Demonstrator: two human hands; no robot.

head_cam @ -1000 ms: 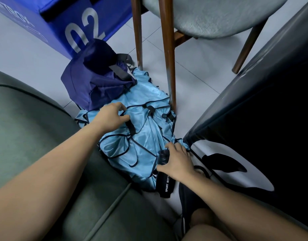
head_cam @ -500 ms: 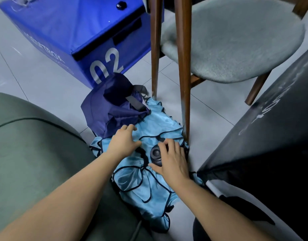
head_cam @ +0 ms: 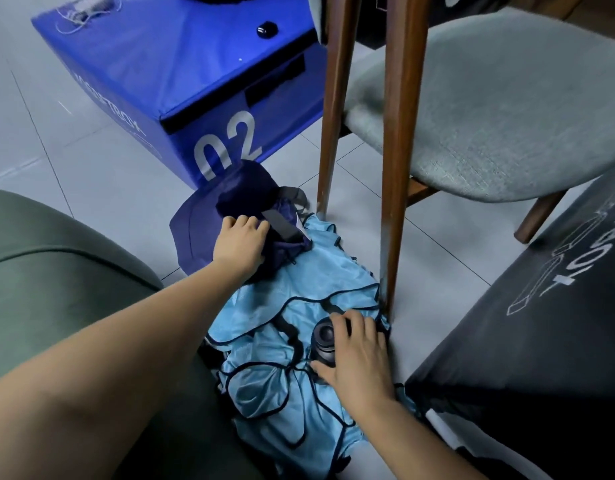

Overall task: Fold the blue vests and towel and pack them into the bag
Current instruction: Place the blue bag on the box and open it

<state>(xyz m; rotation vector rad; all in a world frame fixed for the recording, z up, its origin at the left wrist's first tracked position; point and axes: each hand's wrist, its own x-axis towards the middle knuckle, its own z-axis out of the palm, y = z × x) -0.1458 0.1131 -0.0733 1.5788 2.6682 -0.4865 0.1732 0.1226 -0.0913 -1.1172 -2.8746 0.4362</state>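
The vests [head_cam: 299, 282] lie heaped on the floor [head_cam: 108, 174]; the bag [head_cam: 195, 237] touches their far-left end, under the left hand [head_cam: 240, 244], which seems to grip its cloth; the right hand [head_cam: 358, 355] curls round a bottle [head_cam: 321, 336] atop them.

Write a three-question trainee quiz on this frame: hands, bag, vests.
1. True or false: the left hand touches the navy bag.
2. The right hand grips: A) a towel B) the black bottle C) a chair leg.
3. What does the bottle lie on?

Key: 1 true. 2 B. 3 the light blue vests, crumpled on the floor, not yet folded.
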